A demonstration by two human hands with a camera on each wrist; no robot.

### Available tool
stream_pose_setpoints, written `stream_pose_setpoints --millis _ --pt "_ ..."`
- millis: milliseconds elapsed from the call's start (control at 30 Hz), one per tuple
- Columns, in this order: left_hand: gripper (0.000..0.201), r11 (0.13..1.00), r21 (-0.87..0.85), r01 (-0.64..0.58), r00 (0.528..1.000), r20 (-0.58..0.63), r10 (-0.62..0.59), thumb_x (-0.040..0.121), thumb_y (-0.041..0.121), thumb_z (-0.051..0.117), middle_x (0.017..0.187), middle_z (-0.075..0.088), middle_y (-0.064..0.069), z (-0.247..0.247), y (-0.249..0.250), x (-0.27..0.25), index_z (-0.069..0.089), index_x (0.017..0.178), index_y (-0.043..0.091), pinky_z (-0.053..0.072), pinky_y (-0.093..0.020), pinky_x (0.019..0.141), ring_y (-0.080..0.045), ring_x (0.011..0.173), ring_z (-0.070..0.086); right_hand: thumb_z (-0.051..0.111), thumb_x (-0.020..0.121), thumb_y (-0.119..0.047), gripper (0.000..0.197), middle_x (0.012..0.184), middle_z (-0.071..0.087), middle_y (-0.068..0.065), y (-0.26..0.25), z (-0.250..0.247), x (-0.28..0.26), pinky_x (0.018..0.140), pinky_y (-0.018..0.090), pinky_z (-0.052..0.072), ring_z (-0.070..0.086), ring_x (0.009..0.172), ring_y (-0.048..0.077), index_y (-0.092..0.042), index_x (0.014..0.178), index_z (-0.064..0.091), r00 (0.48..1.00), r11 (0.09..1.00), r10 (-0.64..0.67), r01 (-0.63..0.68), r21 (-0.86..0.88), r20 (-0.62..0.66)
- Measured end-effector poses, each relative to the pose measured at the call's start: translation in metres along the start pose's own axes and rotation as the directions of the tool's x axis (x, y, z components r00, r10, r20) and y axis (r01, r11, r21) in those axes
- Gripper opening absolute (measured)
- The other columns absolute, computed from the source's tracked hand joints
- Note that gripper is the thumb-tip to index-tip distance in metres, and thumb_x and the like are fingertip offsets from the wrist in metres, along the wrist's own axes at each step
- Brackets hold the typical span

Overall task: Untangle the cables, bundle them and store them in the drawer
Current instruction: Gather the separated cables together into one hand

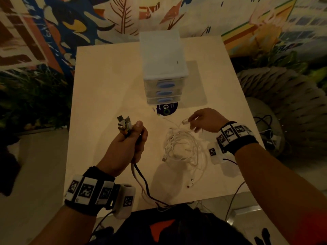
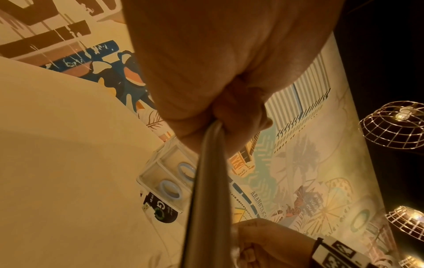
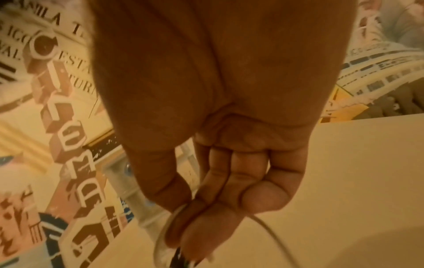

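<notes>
A: We start with the pale square counter (image 1: 109, 82). On its far side stands the translucent white plastic drawer unit (image 1: 163, 68), with 3 drawers showing blue oval handles, all of them closed. Where do we stand in the task?

B: We judge we are mid-untangling. Our left hand (image 1: 129, 145) is curled tight round a bunch of dark and grey cables (image 1: 141, 181), plug ends sticking up above the fist, the tails hanging down over the near edge of the counter. The loose white cable tangle (image 1: 184, 149) lies on the counter between our 2 hands, nearer the right.

A: And the right hand (image 1: 205, 121)?

B: It pinches 1 white connector end (image 1: 184, 122) between thumb and fingers, just above the tangle; the right wrist view shows a thin cord running out from that pinch.

A: So the next move?

B: Probably to draw that end up and away so 1 strand slides free of the knot, gently, because the loops cross each other and could cinch.

A: Room to work?

B: Bare counter lies open to the left and in front of the drawers. The tangle sits near the right edge, and 2 small plugs (image 1: 190, 183) lie close to the near edge, so a hard pull could drag them off. A round dark sticker (image 1: 168, 108) lies just before the drawers.
</notes>
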State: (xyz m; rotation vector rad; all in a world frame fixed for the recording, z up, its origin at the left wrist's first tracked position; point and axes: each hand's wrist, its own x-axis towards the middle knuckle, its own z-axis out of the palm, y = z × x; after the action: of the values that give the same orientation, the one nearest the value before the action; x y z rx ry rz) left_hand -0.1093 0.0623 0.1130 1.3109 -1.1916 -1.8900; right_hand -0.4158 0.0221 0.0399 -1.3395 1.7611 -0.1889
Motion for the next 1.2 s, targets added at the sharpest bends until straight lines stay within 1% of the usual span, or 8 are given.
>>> stream_pose_setpoints --millis 233,467,667,767,867,1000,1100,1200 --pt "0.044 0.99 0.133 -0.048 0.997 0.064 0.04 0.106 0.042 0.035 0.054 0.029 -0.001 0.018 0.004 0.005 0.056 0.082 0.012 0.024 -0.026 0.043 -0.016 0.043 0.021 0.063 0.098 -0.016 0.021 0.092 0.077 0.009 0.008 -0.019 -0.029 0.081 0.039 0.06 0.075 0.085 0.022 -0.013 0.119 0.063 0.989 0.931 -0.138 0.144 0.336 -0.043" --pt "0.036 0.955 0.246 -0.169 0.985 0.079 0.154 0.108 0.038 0.034 0.059 0.03 -0.005 0.035 0.006 0.007 0.063 0.11 0.017 0.019 -0.038 0.047 -0.019 0.048 0.021 0.05 0.102 -0.001 0.01 0.089 0.067 0.017 -0.007 -0.03 -0.063 0.082 0.043 0.06 0.072 0.081 0.035 -0.007 0.109 0.054 0.929 0.746 -0.258 0.365 0.557 -0.264" --pt "0.029 0.937 0.314 -0.155 0.988 0.042 0.15 0.109 0.032 0.037 0.06 0.036 -0.002 0.046 0.002 0.023 0.062 0.119 0.022 0.024 -0.028 0.045 -0.011 0.044 0.027 0.045 0.102 0.007 0.014 0.085 0.06 0.016 -0.011 -0.026 -0.078 0.079 0.036 0.06 0.068 0.076 0.019 -0.006 0.103 0.05 0.889 0.695 -0.36 0.457 0.554 -0.282" --pt "0.028 0.877 0.432 -0.213 0.977 0.07 0.203 0.109 0.026 0.038 0.067 0.048 -0.005 0.053 0.002 0.034 0.061 0.127 0.026 0.037 -0.013 0.049 -0.002 0.044 0.04 0.048 0.101 0.006 0.011 0.085 0.062 0.017 -0.016 -0.022 -0.085 0.079 0.036 0.06 0.068 0.079 0.025 -0.005 0.101 0.048 0.883 0.689 -0.386 0.469 0.553 -0.269" --pt "0.034 0.83 0.472 -0.298 0.954 0.168 0.247 0.104 0.018 0.053 0.087 0.067 0.004 0.063 0.0 0.042 0.057 0.136 0.029 0.045 -0.006 0.069 0.006 0.069 0.061 0.055 0.099 0.002 0.017 0.086 0.069 0.02 -0.028 -0.017 -0.091 0.085 0.044 0.059 0.071 0.083 0.032 -0.009 0.095 0.044 0.879 0.687 -0.413 0.473 0.551 -0.24" --pt "0.017 0.713 0.617 -0.335 0.942 0.226 0.247 0.097 0.026 0.065 0.093 0.066 0.023 0.077 -0.004 0.053 0.07 0.113 0.026 0.043 -0.005 0.075 0.008 0.088 0.063 0.067 0.094 -0.006 0.022 0.086 0.069 0.022 -0.046 -0.007 -0.097 0.077 0.026 0.055 0.072 0.083 0.017 -0.015 0.093 0.047 0.854 0.717 -0.453 0.52 0.464 -0.256" --pt "0.017 0.64 0.697 -0.324 0.944 0.191 0.27 0.099 0.019 0.06 0.095 0.071 0.01 0.072 -0.008 0.063 0.076 0.105 0.022 0.044 -0.016 0.077 -0.006 0.089 0.064 0.068 0.094 -0.009 0.018 0.083 0.069 0.007 -0.046 -0.001 -0.093 0.079 0.029 0.057 0.071 0.083 0.018 -0.015 0.094 0.05 0.844 0.695 -0.432 0.537 0.478 -0.319" --pt "0.027 0.69 0.64 -0.338 0.94 0.198 0.277 0.101 0.01 0.053 0.097 0.072 0.017 0.063 -0.003 0.064 0.077 0.099 0.021 0.041 -0.004 0.083 0.013 0.091 0.061 0.069 0.094 -0.014 0.022 0.103 0.072 -0.002 -0.027 0.005 -0.083 0.09 0.034 0.056 0.07 0.101 0.016 -0.022 0.106 0.054 0.848 0.725 -0.341 0.512 0.46 -0.407"
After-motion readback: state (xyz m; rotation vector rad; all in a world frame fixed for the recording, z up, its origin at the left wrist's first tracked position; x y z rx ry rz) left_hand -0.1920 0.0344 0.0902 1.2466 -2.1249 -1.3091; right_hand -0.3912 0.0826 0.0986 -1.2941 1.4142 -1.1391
